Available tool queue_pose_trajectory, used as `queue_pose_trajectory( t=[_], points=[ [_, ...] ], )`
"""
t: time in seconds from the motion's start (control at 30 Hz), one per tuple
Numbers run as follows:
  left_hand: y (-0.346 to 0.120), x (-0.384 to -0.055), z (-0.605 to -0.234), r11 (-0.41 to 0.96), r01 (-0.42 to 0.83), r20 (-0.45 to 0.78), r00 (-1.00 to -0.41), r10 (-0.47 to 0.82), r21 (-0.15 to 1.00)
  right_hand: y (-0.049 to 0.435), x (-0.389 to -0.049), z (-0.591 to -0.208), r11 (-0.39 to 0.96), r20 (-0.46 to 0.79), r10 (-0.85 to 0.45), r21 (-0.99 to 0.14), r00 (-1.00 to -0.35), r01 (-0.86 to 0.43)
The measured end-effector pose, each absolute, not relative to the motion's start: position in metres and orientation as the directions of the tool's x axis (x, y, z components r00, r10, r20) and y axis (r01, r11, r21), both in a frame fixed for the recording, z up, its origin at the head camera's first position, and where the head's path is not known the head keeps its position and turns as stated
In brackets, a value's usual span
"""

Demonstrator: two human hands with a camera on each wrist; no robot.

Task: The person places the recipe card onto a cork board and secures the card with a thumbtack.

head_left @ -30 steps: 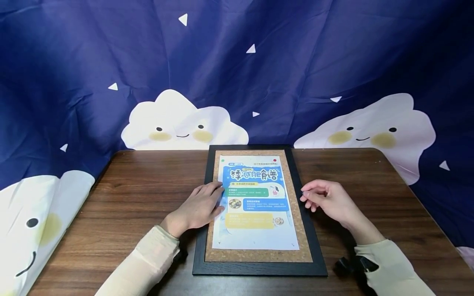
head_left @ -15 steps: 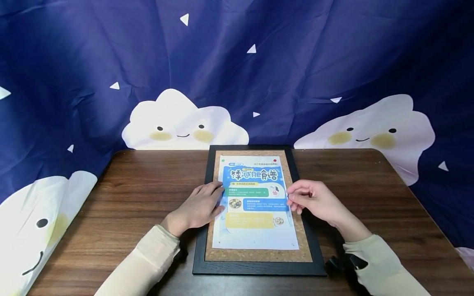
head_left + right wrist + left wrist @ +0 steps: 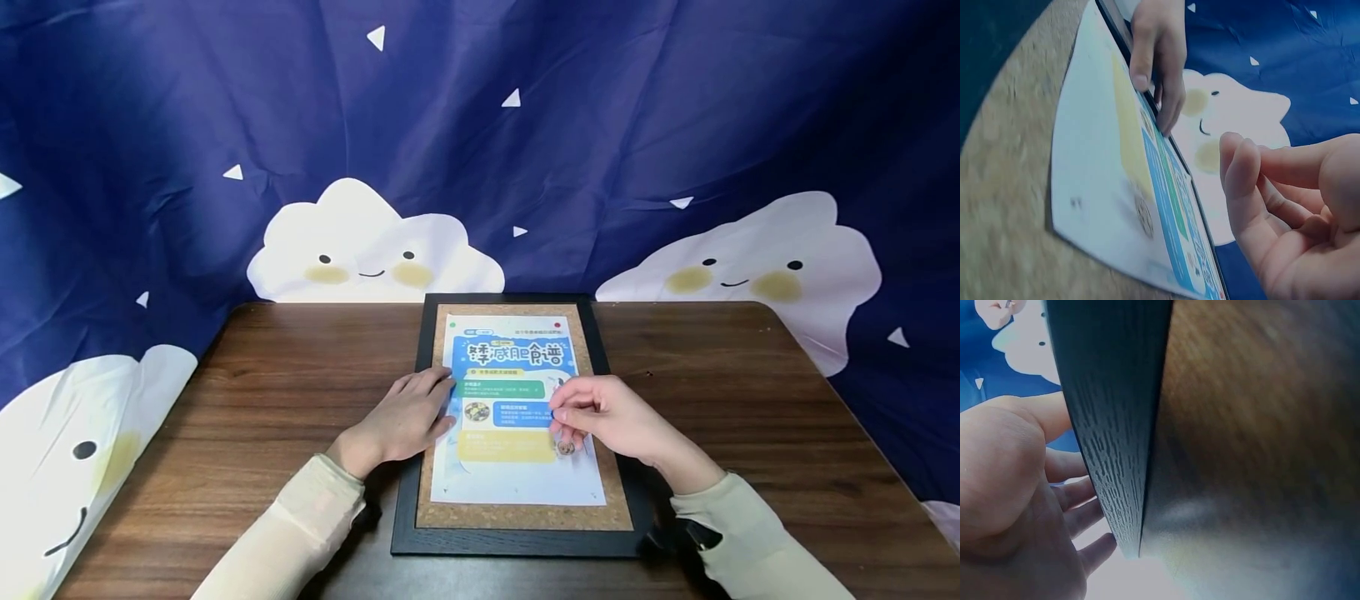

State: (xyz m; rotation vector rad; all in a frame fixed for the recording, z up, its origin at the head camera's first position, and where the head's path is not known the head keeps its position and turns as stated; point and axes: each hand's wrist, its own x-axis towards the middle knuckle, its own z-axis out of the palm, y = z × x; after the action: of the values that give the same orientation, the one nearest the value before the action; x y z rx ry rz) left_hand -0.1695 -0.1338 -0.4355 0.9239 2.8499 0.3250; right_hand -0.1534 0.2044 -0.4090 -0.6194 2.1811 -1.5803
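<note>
A printed poster [image 3: 517, 483] lies on a cork board [image 3: 525, 517] with a black frame [image 3: 517, 543]. A green pushpin [image 3: 452, 325] and a red pushpin [image 3: 557, 325] sit at its top corners. My left hand [image 3: 401, 421] rests across the frame's left side, fingers extended onto the poster's edge. Over the poster's right half, my right hand [image 3: 611, 417] pinches a small blue pushpin [image 3: 554, 414] between thumb and index finger, mostly covered by the fingertips. In the right wrist view those fingertips are above the paper, and the pin is hidden. Small marks show near the poster's bottom edge.
The brown wooden table [image 3: 262, 400] extends on both sides of the board. A dark blue curtain [image 3: 562, 167] with smiling clouds hangs behind the table's far edge. A tiny dark speck [image 3: 648, 373] lies on the table right of the board.
My right hand has moved left from beyond the frame's right side to over the poster, still pinching the small blue pushpin. My left hand has stayed in place.
</note>
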Motion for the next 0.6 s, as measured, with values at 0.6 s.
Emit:
queue_pose_trajectory(
  t=[0.6],
  points=[
    [-0.133, -0.169, -0.435, 0.794, 0.558, -0.051, -0.81, 0.585, 0.242, 0.156, -0.147, -0.415, 0.238, -0.098, -0.688, -0.966, -0.719, -0.096]
  ],
)
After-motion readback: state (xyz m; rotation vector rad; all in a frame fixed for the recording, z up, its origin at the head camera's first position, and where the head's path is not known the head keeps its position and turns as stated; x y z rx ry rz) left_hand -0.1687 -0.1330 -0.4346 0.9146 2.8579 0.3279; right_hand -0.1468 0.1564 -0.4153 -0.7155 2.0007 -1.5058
